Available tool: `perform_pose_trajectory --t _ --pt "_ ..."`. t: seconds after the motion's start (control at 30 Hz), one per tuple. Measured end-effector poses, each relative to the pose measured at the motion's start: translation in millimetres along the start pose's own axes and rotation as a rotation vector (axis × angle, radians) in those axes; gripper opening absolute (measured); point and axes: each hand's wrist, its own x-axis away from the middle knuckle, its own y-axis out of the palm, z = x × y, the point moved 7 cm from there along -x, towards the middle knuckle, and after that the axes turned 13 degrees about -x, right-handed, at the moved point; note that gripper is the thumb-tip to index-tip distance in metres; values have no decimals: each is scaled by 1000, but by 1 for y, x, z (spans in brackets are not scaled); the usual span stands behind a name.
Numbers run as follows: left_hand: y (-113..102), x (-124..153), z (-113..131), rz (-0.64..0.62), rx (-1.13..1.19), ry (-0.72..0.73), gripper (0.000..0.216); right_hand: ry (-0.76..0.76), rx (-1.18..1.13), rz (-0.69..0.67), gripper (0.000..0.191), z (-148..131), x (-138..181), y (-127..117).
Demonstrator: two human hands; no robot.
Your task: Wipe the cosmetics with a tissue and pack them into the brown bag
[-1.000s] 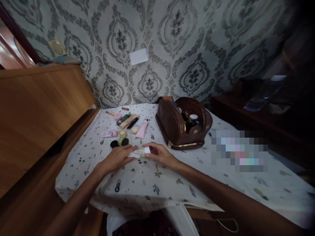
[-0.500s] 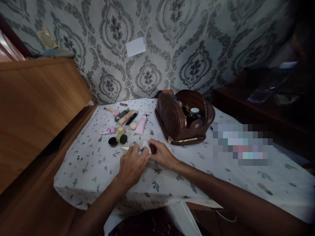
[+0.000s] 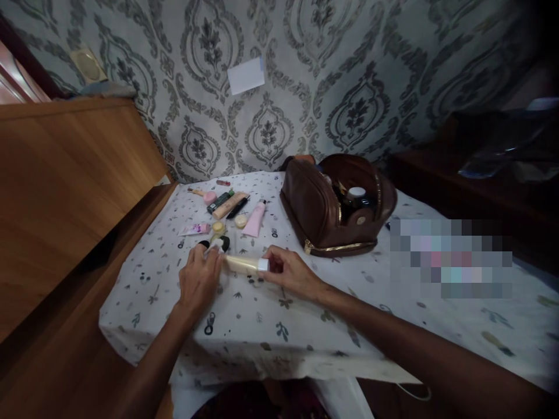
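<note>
My right hand [image 3: 292, 271] pinches the white cap of a pale yellow tube [image 3: 242, 265], which lies level just above the cloth. At the tube's other end my left hand [image 3: 198, 278] is closed on a crumpled white tissue [image 3: 213, 247]; whether the tissue touches the tube I cannot tell. Beyond my left hand are a dark-lidded jar [image 3: 225, 242], a small yellow jar [image 3: 218, 227] and a white and pink tube [image 3: 194, 230]. A pink tube [image 3: 255, 219] and a small cream-coloured jar [image 3: 240, 221] lie farther back.
An open brown toiletry bag [image 3: 325, 215] full of items stands at the back right. Behind the jars lie a beige tube [image 3: 227, 205], a black tube [image 3: 238, 206] and a pink round item [image 3: 210, 198]. A wooden panel [image 3: 78, 174] borders the table on the left.
My left hand has moved left with the tissue, away from my right hand, uncovering the pale yellow tube. My right hand keeps hold of the cap end. The view has shifted slightly.
</note>
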Motion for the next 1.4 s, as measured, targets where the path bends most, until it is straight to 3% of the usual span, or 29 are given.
perform_pose_trajectory --t 0.13,0.27,0.33,0.43,0.57,0.67,0.77,0.87,1.0,1.1,1.33,1.4 --pt "-14 11 37 125 151 81 37 -18 1 12 19 2 -1 -2" --pt "-15 19 76 68 257 239 39 -25 -31 -13 18 7 -1 0" --pt "-7 17 72 -6 232 208 38 25 -76 -34 22 11 0 1" --pt "6 13 47 -111 160 129 36 53 -72 -48 29 11 2 1" --pt "16 13 20 -182 90 112 31 -25 87 -22 26 2 6 -3" --pt "14 16 15 -174 131 68 31 -85 149 8 20 -1 10 -6" --pt "1 19 26 -98 283 44 32 -95 158 -23 26 3 12 -4" --pt "-14 21 56 -47 389 158 34 -102 209 -49 29 6 15 0" --pt "-17 19 81 -41 283 278 34 -124 281 -33 21 1 17 1" --pt "-7 15 71 -90 227 244 34 -119 321 -35 19 -4 18 3" --pt "24 14 15 -256 161 64 33 -207 403 -62 16 -13 22 6" --pt "24 15 9 -250 172 28 33 -208 409 -62 21 -13 22 6"
